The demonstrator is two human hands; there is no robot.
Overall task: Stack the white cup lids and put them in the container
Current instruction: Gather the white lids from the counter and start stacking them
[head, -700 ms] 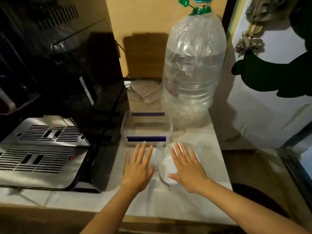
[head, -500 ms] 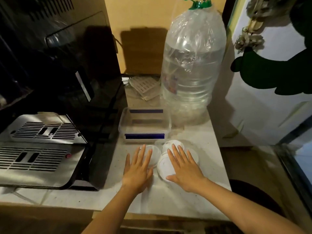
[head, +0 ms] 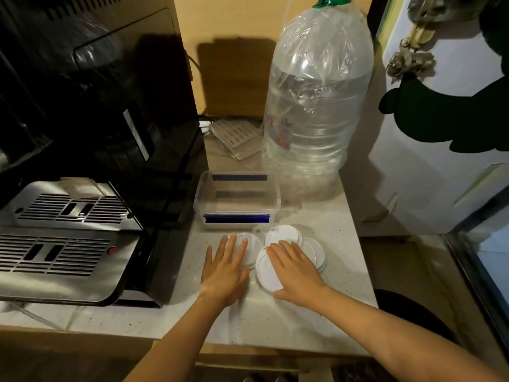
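Note:
Several white cup lids lie flat on the pale counter in front of a clear rectangular container (head: 237, 201) with blue clips. My left hand (head: 225, 268) lies flat, fingers spread, its fingertips over the leftmost lid (head: 252, 248). My right hand (head: 296, 271) lies flat across a large lid (head: 265, 272) near me, and it partly covers a lid (head: 316, 250) to its right. Another lid (head: 283, 234) sits just beyond my right fingertips. Neither hand grips anything. Nothing lies inside the container.
A black coffee machine (head: 96, 133) with a steel drip tray (head: 55, 244) fills the left side. A big clear water bottle (head: 316, 106) stands behind the container on the right. The counter edge (head: 248, 346) is close to me; a white door (head: 440, 133) is at the right.
Both hands stayed flat over the lids with hardly any shift. The view tilted a little, and more of the lids shows beyond my right fingers.

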